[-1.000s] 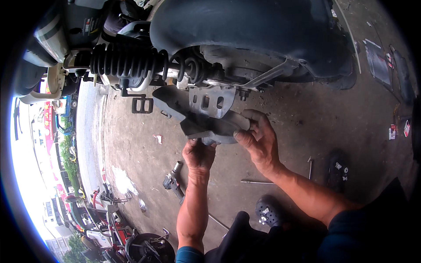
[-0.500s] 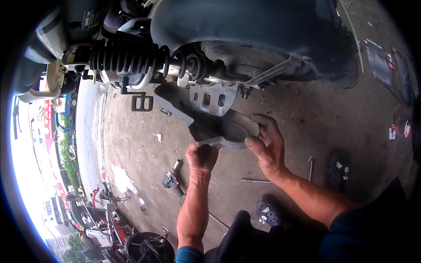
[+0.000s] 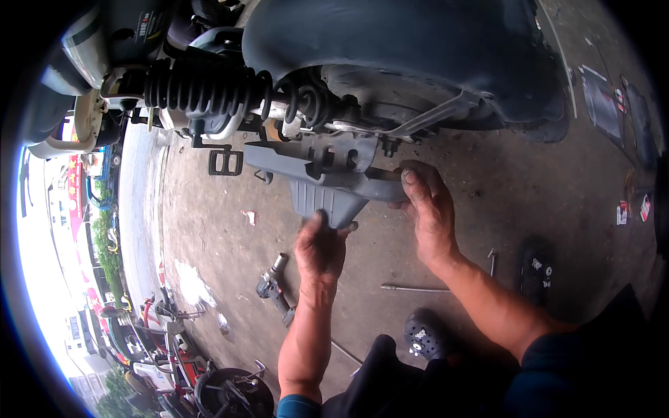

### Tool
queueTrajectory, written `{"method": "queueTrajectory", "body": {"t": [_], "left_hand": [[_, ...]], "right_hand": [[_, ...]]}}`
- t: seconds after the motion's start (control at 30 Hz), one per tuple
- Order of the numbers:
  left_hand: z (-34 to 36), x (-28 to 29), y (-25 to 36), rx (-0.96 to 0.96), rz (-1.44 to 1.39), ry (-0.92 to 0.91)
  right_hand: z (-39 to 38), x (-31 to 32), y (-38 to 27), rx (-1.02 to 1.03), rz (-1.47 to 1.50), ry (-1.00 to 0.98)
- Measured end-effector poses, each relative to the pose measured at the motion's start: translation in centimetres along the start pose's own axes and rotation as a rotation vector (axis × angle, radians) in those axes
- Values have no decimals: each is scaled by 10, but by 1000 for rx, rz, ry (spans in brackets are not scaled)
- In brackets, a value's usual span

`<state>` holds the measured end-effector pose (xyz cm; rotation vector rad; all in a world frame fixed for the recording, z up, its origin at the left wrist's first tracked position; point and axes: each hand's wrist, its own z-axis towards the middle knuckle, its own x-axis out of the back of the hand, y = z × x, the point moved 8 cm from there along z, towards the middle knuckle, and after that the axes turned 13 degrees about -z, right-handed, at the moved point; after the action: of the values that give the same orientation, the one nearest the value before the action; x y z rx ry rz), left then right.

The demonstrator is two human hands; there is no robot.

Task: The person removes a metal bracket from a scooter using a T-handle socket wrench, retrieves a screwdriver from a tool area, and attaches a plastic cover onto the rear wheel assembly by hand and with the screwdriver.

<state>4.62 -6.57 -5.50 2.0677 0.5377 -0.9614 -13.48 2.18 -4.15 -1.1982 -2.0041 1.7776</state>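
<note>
A grey plastic cover (image 3: 326, 201) with a ribbed lower section is held in both hands just below a slotted metal bracket (image 3: 339, 153) on a two-wheeled vehicle. My left hand (image 3: 322, 244) grips the lower edge of the ribbed section, thumb in front. My right hand (image 3: 428, 216) is closed on the cover's right end, thumb on top. Above are a black coil spring and shock (image 3: 202, 90), a large dark rear fender (image 3: 397, 38) and a metal strut (image 3: 432, 111). A black pedal (image 3: 224, 162) sticks out left of the cover.
On the concrete floor (image 3: 202, 223) lie an impact wrench (image 3: 275, 285), long wrenches (image 3: 414, 288), a dark sandal (image 3: 536, 272) and a sheet part (image 3: 603, 115). Parked two-wheelers (image 3: 174, 348) stand at the lower left, beside a road (image 3: 143, 209). My shoe (image 3: 425, 334) is below.
The cover has tilted so its ribbed outer face now shows instead of its hollow inside. My right hand has risen and turned with it.
</note>
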Motion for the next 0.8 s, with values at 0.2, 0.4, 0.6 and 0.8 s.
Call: {"method": "queueTrajectory", "body": {"t": [0.2,0.4,0.6,0.8], "left_hand": [[-12,-26,9,-147,249,132],[-12,-23,15,-80,179,231],[-12,-26,18,-102,303,241],[-3,-23,17,-89,334,188]], "right_hand": [[4,5,17,-125,63,-59],[6,2,11,-94,20,-131],[7,-2,-26,256,-467,-230],[6,0,-29,297,-560,-232]]}}
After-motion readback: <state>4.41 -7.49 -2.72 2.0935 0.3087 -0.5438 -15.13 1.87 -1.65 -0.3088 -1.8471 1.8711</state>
